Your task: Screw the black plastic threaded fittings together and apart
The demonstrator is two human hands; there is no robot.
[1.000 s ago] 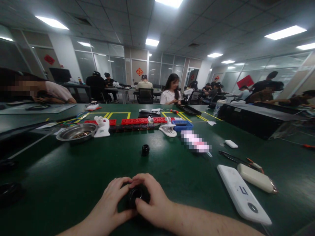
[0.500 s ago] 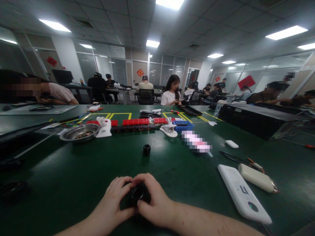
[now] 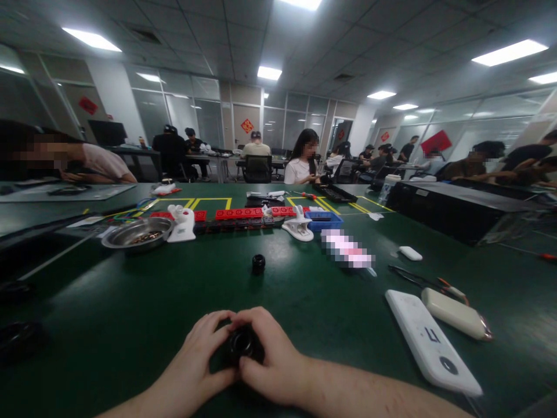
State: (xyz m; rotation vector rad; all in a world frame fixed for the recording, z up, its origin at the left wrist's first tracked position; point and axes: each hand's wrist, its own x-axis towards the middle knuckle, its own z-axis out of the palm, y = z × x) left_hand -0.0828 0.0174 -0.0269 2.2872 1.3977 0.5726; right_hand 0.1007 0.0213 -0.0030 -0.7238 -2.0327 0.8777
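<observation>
Both my hands are cupped around a glossy black round part with a hole in its middle (image 3: 241,343), low on the green table. My left hand (image 3: 198,348) curves around its left side, with the fingertips at its far edge. My right hand (image 3: 272,357) wraps the other side, thumb pressed on the near edge and fingers over the far edge. The part's underside is hidden. Farther out, a smaller black ring-like piece (image 3: 258,264) stands on the table, apart from both hands.
Left lie a metal bowl of small pieces (image 3: 117,237) and black curved parts (image 3: 20,337). Ahead are red strips (image 3: 239,213), white clamps (image 3: 298,225) and a blue tray (image 3: 324,220). A white power bank (image 3: 430,342) and black case (image 3: 452,212) are right. Other people sit beyond.
The view has shifted slightly. My hands keep nearly the same grip around the black part, whose hole appears slightly turned.
</observation>
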